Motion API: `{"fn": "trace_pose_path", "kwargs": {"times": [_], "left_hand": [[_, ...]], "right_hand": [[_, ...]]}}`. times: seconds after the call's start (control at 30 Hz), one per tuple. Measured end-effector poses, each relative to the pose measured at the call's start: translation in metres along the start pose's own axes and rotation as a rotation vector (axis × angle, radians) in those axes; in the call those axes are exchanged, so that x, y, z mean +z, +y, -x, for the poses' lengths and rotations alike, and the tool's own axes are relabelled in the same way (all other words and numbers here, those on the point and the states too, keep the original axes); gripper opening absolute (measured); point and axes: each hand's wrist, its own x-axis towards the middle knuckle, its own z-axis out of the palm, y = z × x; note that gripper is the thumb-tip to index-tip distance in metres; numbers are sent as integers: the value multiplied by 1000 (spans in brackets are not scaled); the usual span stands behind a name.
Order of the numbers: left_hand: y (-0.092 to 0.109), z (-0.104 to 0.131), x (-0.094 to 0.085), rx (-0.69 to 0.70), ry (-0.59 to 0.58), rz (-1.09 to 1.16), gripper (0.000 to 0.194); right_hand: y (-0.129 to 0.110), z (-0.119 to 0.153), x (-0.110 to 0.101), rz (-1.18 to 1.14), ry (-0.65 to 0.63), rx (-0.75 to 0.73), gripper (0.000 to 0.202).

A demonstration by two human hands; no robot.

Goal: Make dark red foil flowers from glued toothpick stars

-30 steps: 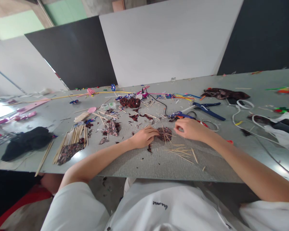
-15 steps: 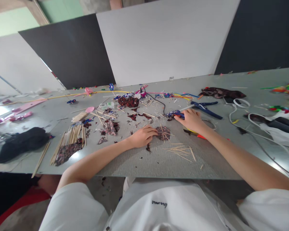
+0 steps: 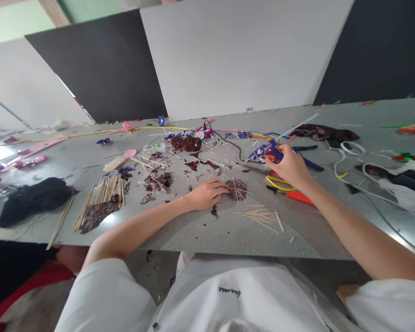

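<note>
The right hand [image 3: 288, 167] has its grip wrapped round a glue gun [image 3: 271, 151]; the left hand [image 3: 208, 193], its grip unclear, touches a dark patch [image 3: 241, 185] on the bench [image 3: 180, 230]. Any slip there could skew the crossed sticks [image 3: 235, 188].

The glue gun [image 3: 274, 153] is blue (white-patterned in front), the fabric patch [image 3: 241, 186] mottled reddish-brown.

The blue glue gun [image 3: 268, 150] was tilted, at right of frame centre. The dark patterned piece [image 3: 242, 185] lay below centre, with thin sticks [image 3: 235, 189] crossed upon it.
</note>
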Motion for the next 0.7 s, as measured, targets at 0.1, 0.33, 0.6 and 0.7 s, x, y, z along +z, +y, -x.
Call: {"fn": "trace_pose_path", "kwargs": {"times": [0.1, 0.33, 0.6, 0.7], "left_hand": [[0, 1, 0, -12, -16, 1, 37], [2, 0, -2, -11, -33, -11, 32], [3, -1, -3, -19, -45, -12, 33], [3, 0, -3, -25, -45, -6, 34]], "right_hand": [[-3, 0, -16, -11, 47, -84, 53], [-7, 2, -29, -116, -101, -258, 36], [-18, 13, -31, 18, -186, -491, 41], [-24, 18, -35, 61, -162, -573, 30]]}}
